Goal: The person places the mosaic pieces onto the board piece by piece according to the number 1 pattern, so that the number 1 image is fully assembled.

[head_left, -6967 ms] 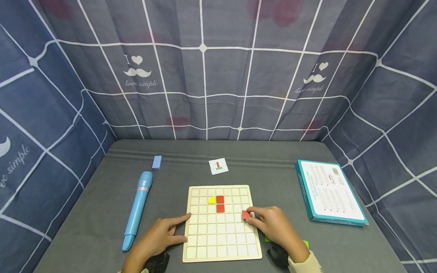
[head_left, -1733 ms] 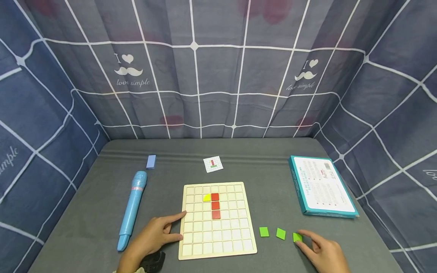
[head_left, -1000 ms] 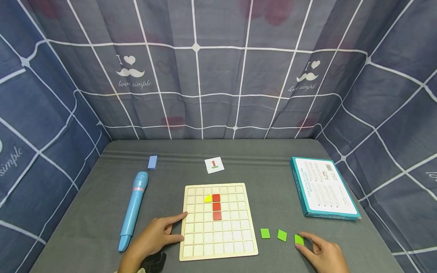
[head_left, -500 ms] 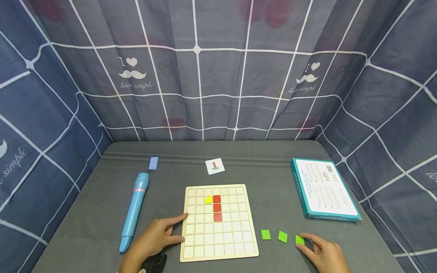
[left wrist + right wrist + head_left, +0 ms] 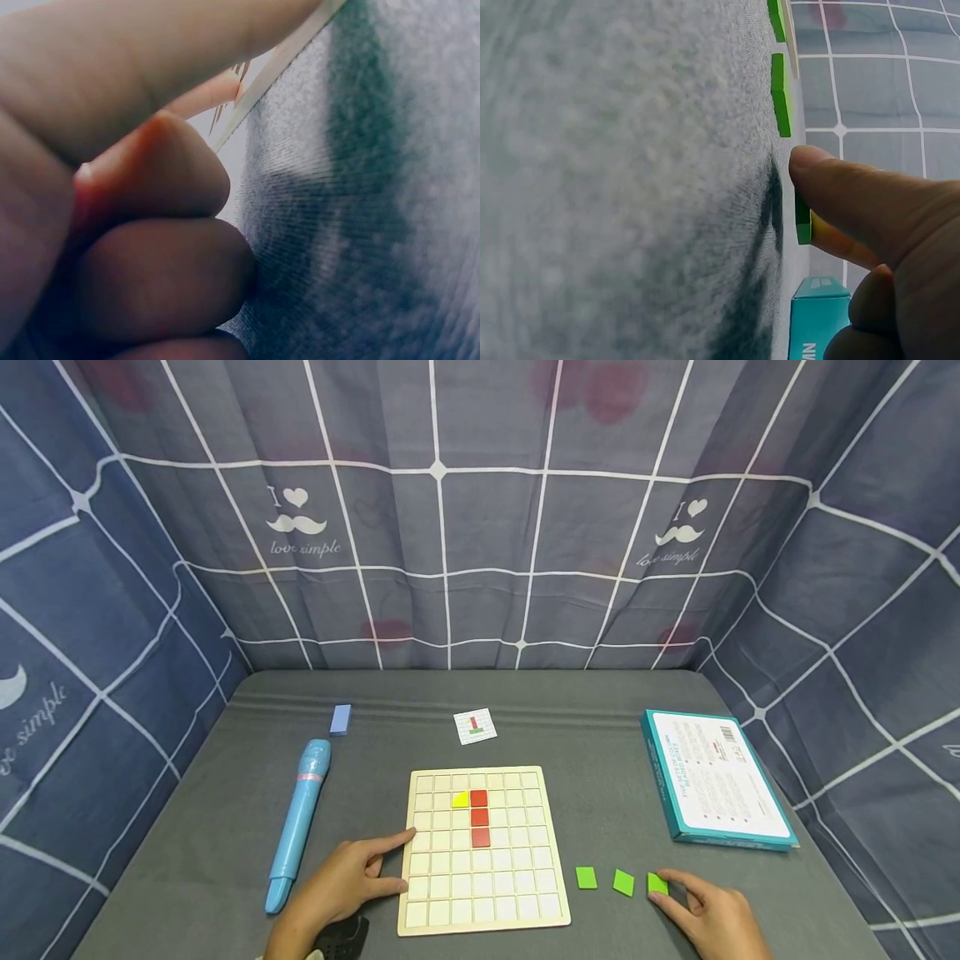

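My left hand [image 5: 348,881] rests at the left edge of a square wooden grid board [image 5: 517,885], index finger and thumb extended against its rim; in the left wrist view its other fingers [image 5: 165,277] are curled under. Three red square tiles [image 5: 480,817] form a column on the board, with a yellow quarter-round piece [image 5: 460,800] left of the top one. Right of the board, my right hand [image 5: 708,914] pinches a green square tile [image 5: 657,883] between thumb and index finger. In the right wrist view this tile [image 5: 802,220] stands a little off the cloth.
Two more green tiles [image 5: 587,877] lie between board and right hand. A small pattern card [image 5: 476,726] lies behind the board. A blue pen-like device [image 5: 298,827] and a blue block [image 5: 341,720] are left, a teal-edged box [image 5: 723,781] right. A curtain [image 5: 480,527] encloses the table.
Seven seconds ago my right hand held a red tile over the board; that tile now ends the red column. The hand has moved right and pinches a green tile, nearly still lately.
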A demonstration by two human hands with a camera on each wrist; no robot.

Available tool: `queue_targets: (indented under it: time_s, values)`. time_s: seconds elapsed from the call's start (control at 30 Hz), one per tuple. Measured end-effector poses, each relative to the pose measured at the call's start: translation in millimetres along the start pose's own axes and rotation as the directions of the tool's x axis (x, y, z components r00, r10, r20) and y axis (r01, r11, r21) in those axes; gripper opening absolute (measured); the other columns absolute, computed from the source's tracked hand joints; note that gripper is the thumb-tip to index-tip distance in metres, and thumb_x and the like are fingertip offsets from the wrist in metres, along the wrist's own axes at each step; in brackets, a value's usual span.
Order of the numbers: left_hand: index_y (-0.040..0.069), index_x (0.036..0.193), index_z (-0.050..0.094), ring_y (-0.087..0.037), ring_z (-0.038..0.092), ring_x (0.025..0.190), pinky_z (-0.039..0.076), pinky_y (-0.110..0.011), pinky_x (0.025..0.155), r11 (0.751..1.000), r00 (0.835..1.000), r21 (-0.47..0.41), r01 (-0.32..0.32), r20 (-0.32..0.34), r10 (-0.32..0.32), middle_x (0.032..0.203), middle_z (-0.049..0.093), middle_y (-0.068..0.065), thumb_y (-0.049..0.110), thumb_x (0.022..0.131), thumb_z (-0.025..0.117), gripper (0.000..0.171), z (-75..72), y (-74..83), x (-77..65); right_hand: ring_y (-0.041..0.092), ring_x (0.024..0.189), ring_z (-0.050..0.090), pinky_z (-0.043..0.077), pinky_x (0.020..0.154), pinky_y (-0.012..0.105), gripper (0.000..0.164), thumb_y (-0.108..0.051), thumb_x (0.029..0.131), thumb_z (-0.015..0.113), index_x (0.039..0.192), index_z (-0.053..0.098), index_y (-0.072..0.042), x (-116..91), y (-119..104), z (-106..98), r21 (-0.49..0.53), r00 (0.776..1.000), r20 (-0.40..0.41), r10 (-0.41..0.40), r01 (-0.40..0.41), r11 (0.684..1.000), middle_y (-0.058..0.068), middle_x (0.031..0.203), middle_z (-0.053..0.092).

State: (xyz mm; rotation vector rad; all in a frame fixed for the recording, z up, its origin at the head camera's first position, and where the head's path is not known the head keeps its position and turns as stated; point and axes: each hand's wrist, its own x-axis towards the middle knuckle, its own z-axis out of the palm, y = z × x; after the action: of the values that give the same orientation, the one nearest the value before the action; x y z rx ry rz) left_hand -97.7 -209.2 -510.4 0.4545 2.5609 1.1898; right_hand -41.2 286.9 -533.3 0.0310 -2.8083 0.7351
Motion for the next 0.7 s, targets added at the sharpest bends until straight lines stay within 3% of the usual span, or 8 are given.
queue_targets:
  time_s: [0.5, 0.7]
  values:
    - [0.015, 0.144, 0.061, 0.0, 0.029, 0.049, 0.029, -0.02, 0.047, 1.0, 1.0, -0.004, -0.006, 0.002, 0.006, 0.057, 0.038, 0.012, 0.03, 0.083, 0.085, 0.067, 0.2, -0.3, 0.6, -0.003, 0.048, 0.021, 0.026, 0.046, 0.022, 0.026, -0.026, 0.074, 0.092, 0.097, 0.079, -0.024, 10.6, -10.5, 2.7, -0.02, 0.994, -0.054, -0.099, 0.098, 0.995, -0.021, 0.056, 0.028]
    - [0.014, 0.145, 0.06, 0.0, 0.029, 0.049, 0.029, -0.02, 0.047, 1.0, 1.0, -0.013, -0.001, 0.009, 0.001, 0.056, 0.038, 0.012, 0.03, 0.084, 0.085, 0.068, 0.4, -0.6, 0.9, -0.004, 0.05, 0.019, 0.025, 0.047, 0.021, 0.025, -0.03, 0.077, 0.091, 0.097, 0.079, -0.026, 17.0, -23.5, 7.6, -0.01, 0.993, -0.036, -0.113, 0.112, 0.994, -0.022, 0.057, 0.026]
